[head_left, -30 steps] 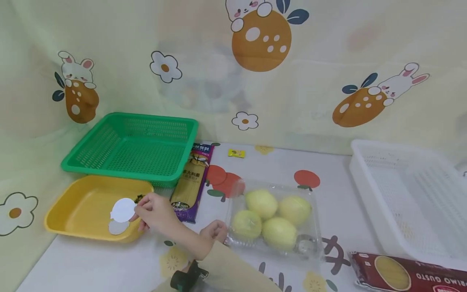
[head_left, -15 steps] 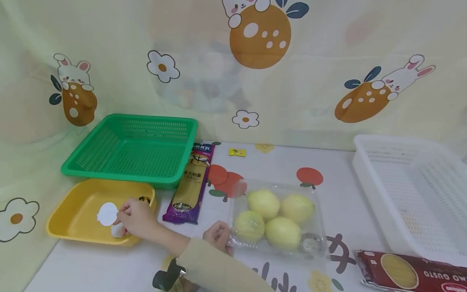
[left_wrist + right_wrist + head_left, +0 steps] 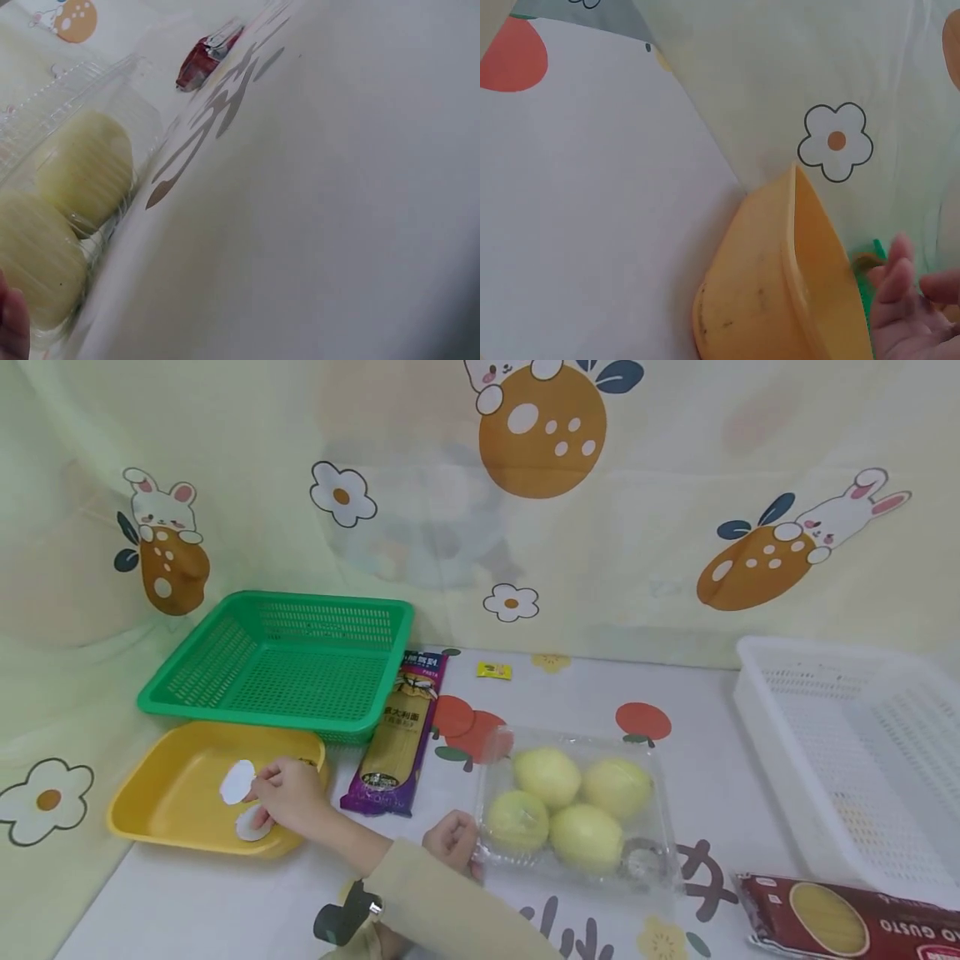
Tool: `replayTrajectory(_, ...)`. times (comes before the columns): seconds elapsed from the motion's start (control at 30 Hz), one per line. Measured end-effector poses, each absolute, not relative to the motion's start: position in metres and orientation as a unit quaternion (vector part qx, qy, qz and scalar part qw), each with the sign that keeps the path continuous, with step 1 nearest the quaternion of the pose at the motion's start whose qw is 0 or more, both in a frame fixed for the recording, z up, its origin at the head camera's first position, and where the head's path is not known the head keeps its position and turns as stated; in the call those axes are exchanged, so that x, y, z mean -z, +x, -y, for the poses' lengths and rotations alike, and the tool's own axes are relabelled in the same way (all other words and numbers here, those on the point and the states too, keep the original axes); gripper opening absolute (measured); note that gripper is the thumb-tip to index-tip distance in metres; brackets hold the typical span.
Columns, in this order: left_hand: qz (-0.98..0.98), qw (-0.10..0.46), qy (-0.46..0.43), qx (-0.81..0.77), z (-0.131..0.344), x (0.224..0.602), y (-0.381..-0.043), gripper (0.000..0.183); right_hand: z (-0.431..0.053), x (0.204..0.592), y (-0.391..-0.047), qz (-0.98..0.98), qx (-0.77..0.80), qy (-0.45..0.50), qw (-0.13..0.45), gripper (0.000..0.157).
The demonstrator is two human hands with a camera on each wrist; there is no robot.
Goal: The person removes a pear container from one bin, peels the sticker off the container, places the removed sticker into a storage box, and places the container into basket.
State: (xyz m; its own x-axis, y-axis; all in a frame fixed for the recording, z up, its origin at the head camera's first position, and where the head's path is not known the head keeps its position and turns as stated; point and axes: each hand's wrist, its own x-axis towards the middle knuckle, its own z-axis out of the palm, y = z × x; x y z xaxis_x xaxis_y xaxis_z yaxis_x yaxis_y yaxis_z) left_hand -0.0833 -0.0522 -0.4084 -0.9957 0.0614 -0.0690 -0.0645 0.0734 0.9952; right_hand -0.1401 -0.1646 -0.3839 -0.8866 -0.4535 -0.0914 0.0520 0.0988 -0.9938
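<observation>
The right hand (image 3: 291, 793) reaches across the body in a tan sleeve (image 3: 457, 902), its forearm passing in front of the left arm; it hangs over the near right part of a yellow plastic basin (image 3: 180, 789), palm side mostly hidden; its grip is narrow, thumb and fingertips pinching the edge of a white disc (image 3: 238, 782), which is thin, plain and tilted so that it looks oval; the disc is above the basin's interior, and a second pale disc (image 3: 252, 823) shows just below, beside the fingers, though whether it is held or lies in the basin I cannot tell; the left hand (image 3: 452, 841) is low by the desk (image 3: 187, 893), fingers curled beside the near left corner of a clear box (image 3: 643, 860) of pale yellow fruits (image 3: 587, 839); whether its grip holds that corner I cannot tell.
</observation>
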Motion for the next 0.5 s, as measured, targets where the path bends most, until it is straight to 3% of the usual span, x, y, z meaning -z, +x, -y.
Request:
replayTrajectory(0.13,-0.737,0.058,-0.002,-0.673,0.054,0.403,-0.084,0.013,0.162,0.388,-0.14,-0.729,0.628,-0.135,0.236,0.006)
replayTrajectory(0.27,-0.733,0.057,-0.002,-0.678,0.056,0.406,-0.081,0.013,0.157,0.388,-0.132,-0.729,0.617,-0.167,0.244,0.005)
replayTrajectory(0.5,-0.716,0.005,0.017,-0.698,0.053,0.426,-0.08,0.013,0.138,0.386,-0.112,-0.706,0.616,-0.244,0.249,0.009)
